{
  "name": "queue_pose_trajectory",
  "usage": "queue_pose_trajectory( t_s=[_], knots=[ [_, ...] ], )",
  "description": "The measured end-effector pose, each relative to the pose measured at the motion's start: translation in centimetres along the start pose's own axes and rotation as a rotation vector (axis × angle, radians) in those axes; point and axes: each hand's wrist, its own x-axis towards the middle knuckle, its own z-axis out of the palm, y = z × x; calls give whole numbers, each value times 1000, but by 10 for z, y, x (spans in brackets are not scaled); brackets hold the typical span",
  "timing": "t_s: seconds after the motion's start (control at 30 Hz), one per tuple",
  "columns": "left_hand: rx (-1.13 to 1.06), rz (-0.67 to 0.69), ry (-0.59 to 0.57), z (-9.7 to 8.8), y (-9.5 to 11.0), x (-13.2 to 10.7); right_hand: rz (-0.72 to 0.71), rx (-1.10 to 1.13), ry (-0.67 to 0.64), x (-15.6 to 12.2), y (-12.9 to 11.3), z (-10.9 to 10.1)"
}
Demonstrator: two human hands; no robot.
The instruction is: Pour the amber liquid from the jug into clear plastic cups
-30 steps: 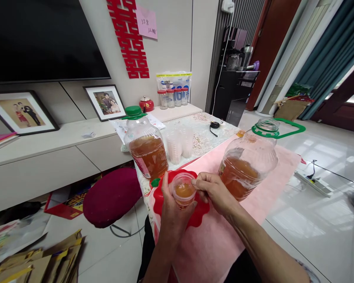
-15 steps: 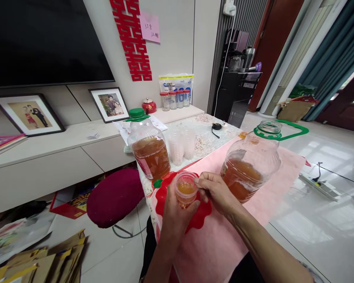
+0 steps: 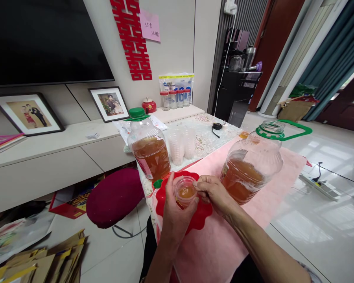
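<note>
A small clear plastic cup [image 3: 185,191] of amber liquid sits in my left hand [image 3: 174,212], whose fingers wrap round it. My right hand [image 3: 214,192] pinches the cup's rim on the right side. Both hands hover over a red apple-shaped tray [image 3: 201,214] on a pink cloth [image 3: 271,188]. Right of my hands stands an uncapped clear jug [image 3: 251,167] of amber liquid with a green handle ring. A second jug [image 3: 148,146] with a green cap stands behind and to the left.
Stacks of clear empty cups [image 3: 181,144] stand between the jugs. A dark red round stool [image 3: 115,196] sits on the floor at left, with cardboard pieces [image 3: 38,261] nearer. A power strip [image 3: 318,184] lies on the floor at right. A low white cabinet [image 3: 47,157] holds framed photos.
The cup and both hands have dropped slightly toward the red tray. The view shifted a little; jugs stay put.
</note>
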Motion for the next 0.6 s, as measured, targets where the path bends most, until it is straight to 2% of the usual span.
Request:
queue_pose_trajectory(
  t_s=[0.23,0.6],
  knots=[
    [28,-7,-43,1,1,1,17,-42,-6,2,1,-4],
    [28,-20,-56,3,2,-1,-38,-214,17,-1,-4,-9]
  ],
)
